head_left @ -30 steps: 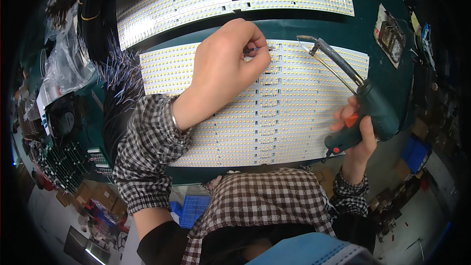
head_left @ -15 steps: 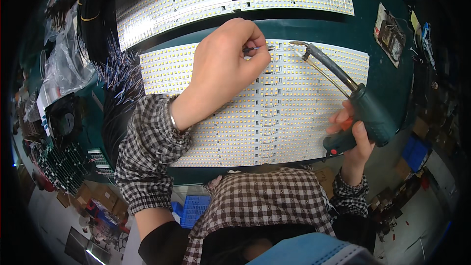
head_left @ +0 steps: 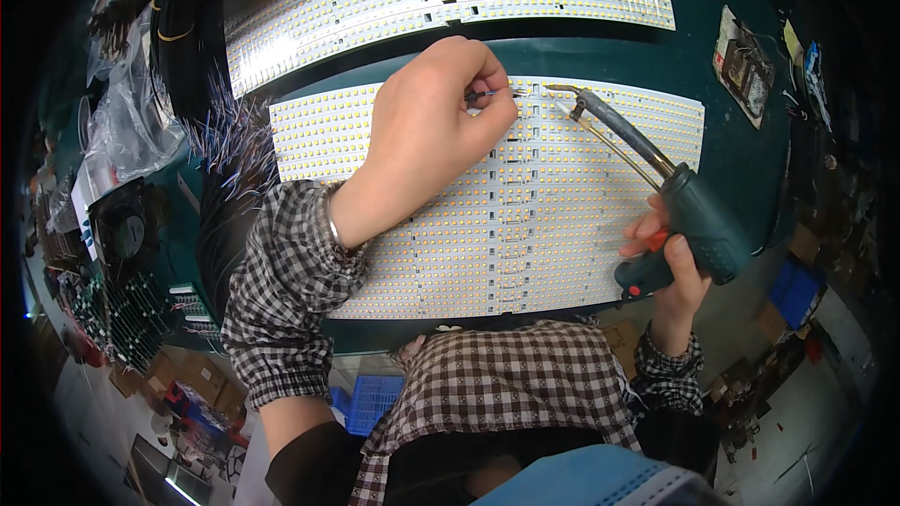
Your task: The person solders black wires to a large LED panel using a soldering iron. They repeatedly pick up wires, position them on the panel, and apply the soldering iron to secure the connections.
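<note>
My left hand [head_left: 436, 126] pinches the end of a thin dark wire [head_left: 480, 96] between thumb and finger, over the upper middle of a white LED panel [head_left: 600, 178]. The wire's bare tips point right, toward a column of small slots in the panel. In my right hand [head_left: 682, 272] is a green soldering gun [head_left: 705, 225] with a red trigger, my fingers wrapped round its grip. Its bent tip lies just right of the wire end, with a small gap between them. A thin tube runs beneath the barrel toward the tip.
Behind lies a second LED panel [head_left: 375, 14]. At left a bundle of black wires [head_left: 173, 19] with stripped ends reaches the near panel's edge, beside clear plastic bags [head_left: 127, 131] and a black fan [head_left: 127, 230]. A dirty soldering tray [head_left: 742, 66] sits on the right.
The soldering gun's tip has shifted slightly left, closer to the wire end. My left hand stays almost in place.
</note>
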The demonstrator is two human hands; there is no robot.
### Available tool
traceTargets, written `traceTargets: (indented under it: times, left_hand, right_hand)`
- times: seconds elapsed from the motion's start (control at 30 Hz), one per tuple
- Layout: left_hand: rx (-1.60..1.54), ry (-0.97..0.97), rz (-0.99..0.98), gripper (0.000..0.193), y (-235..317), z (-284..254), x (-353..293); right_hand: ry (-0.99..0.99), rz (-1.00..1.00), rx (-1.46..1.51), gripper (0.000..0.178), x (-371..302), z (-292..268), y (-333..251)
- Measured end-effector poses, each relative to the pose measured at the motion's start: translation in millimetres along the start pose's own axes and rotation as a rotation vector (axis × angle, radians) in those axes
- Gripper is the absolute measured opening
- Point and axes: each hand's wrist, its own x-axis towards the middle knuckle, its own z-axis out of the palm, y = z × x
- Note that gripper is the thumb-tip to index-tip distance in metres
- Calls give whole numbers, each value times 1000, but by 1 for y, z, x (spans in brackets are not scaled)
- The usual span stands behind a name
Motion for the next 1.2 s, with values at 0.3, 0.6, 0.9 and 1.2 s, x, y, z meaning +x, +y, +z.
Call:
traceTargets:
  times: [0.3,0.6,0.9,1.2]
  left_hand:
    - [-1,-5,6,6,1,-1,0]
    - [-7,-7,1,6,1,-1,0]
    - [-1,-6,19,5,0,-2,0]
    - [-16,-17,4,5,0,-2,1]
  right_hand:
    - [-5,8,-19,53,-1,0,0]
    - [12,23,-33,54,-1,5,-3]
    - [17,27,-29,56,0,7,-3]
    - [-21,24,-16,56,1,8,-3]
